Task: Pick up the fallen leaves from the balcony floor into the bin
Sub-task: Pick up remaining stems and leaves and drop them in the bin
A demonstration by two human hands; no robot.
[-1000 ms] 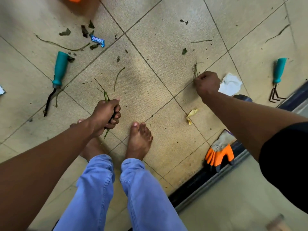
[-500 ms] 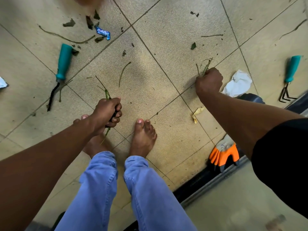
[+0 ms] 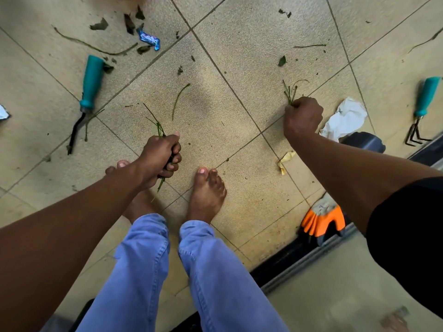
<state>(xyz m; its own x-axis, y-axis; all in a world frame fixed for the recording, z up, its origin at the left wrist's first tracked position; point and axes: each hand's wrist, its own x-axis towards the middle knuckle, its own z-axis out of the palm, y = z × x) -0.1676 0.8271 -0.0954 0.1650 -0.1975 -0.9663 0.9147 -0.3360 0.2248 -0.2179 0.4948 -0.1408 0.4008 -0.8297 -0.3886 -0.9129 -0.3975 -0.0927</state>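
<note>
My left hand (image 3: 160,156) grips a bunch of thin green stems (image 3: 157,127) that stick out above and below the fist, over my bare feet. My right hand (image 3: 302,116) holds a small tuft of green stems (image 3: 290,91) above the tiled floor (image 3: 215,111). Loose leaves lie on the tiles: a curved stem (image 3: 178,100), a dark leaf (image 3: 282,61), torn leaf bits (image 3: 99,25) and a long thin stem (image 3: 96,45) at the upper left. No bin is in view.
A teal-handled tool (image 3: 90,83) lies at the left, a teal-handled hand rake (image 3: 423,104) at the right. Also on the floor are a blue wrapper (image 3: 148,39), crumpled white paper (image 3: 345,119), a yellow scrap (image 3: 285,160) and an orange glove (image 3: 323,218) by the door track.
My right hand has lifted off the floor with the tuft of stems in its grip. The view has shifted, so things sit lower in the frame. My left hand keeps its bunch.
</note>
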